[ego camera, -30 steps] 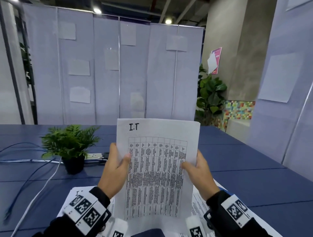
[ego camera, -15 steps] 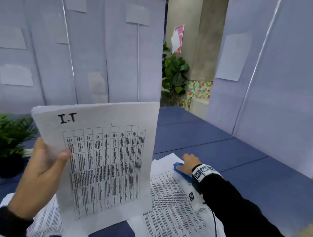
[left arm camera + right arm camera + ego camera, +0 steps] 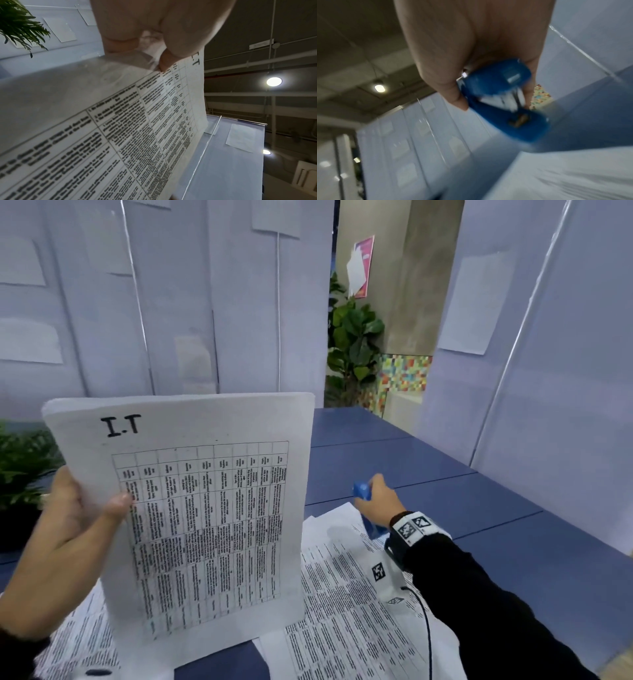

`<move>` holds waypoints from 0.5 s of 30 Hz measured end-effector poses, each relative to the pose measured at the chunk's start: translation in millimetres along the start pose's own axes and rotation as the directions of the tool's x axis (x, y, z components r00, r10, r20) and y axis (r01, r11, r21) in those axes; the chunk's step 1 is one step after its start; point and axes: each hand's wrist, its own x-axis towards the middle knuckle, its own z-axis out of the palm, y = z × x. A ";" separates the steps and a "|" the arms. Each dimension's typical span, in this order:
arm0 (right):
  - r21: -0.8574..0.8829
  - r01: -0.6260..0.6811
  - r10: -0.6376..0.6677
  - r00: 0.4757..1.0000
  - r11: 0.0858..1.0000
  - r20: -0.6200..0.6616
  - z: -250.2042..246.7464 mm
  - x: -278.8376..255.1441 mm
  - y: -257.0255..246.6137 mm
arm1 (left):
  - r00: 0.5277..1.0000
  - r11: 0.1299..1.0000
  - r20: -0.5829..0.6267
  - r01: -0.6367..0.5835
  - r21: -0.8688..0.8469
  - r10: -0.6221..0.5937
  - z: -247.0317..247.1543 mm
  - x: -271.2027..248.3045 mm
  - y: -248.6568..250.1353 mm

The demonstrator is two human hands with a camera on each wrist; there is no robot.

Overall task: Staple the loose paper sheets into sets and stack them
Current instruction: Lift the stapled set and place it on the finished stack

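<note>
The left hand (image 3: 65,546) pinches a set of sheets (image 3: 205,525) at its left edge, thumb on the printed face and fingers behind, holding it upright above the table (image 3: 445,498). The top page bears a handwritten "I.T" and a table of small print. In the left wrist view the thumb tip (image 3: 165,63) presses the paper just beside the top rows of that table.

The right hand (image 3: 378,503) is curled round a blue stapler (image 3: 361,491), lifted clear of the loose sheets (image 3: 342,611) spread flat on the table below and to the right of the set. In the right wrist view the stapler (image 3: 501,100) is blurred, its mouth pointing away from the palm; whether it is being squeezed cannot be told.

The set is light and floppy (its top edge already curls back slightly), so a one-edge pinch lets the far corner sag and the pages slide out of line. A firmer hold close to the upper left corner, where a staple would likely go, should keep the edges flush. The stapler is rigid, small and smooth plastic, best taken across its body with the thumb on top to press.

A potted plant (image 3: 20,470) stands at the far left.
</note>
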 end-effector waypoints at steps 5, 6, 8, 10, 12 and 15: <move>0.514 0.321 -0.099 0.906 0.795 -0.412 -52.4 -24.5 -82.8 | 0.975 0.965 0.056 -0.202 -0.165 0.213 23.5 -23.1 57.4; 0.581 0.413 -0.108 0.867 0.701 -0.486 -63.1 -33.3 -103.3 | 0.972 0.956 0.049 -0.215 -0.199 0.229 24.3 -25.5 59.6; 0.638 0.583 -0.149 0.785 0.503 -0.601 -82.3 -58.1 -145.3 | 0.973 0.953 0.018 -0.221 -0.206 0.229 20.3 -22.7 57.7; 0.619 0.737 -0.292 0.676 0.272 -0.677 -94.6 -90.7 -184.9 | 0.979 0.961 0.014 -0.197 -0.195 0.203 18.5 -21.2 55.4; 0.565 0.821 -0.482 0.529 0.082 -0.698 -93.5 -118.4 -215.7 | 0.989 0.967 0.014 -0.141 -0.210 0.147 15.7 -20.9 51.6; 0.575 0.818 -0.641 0.431 -0.019 -0.635 -72.0 -144.9 -246.8 | 0.991 0.972 0.025 -0.126 -0.199 0.134 13.0 -18.6 47.3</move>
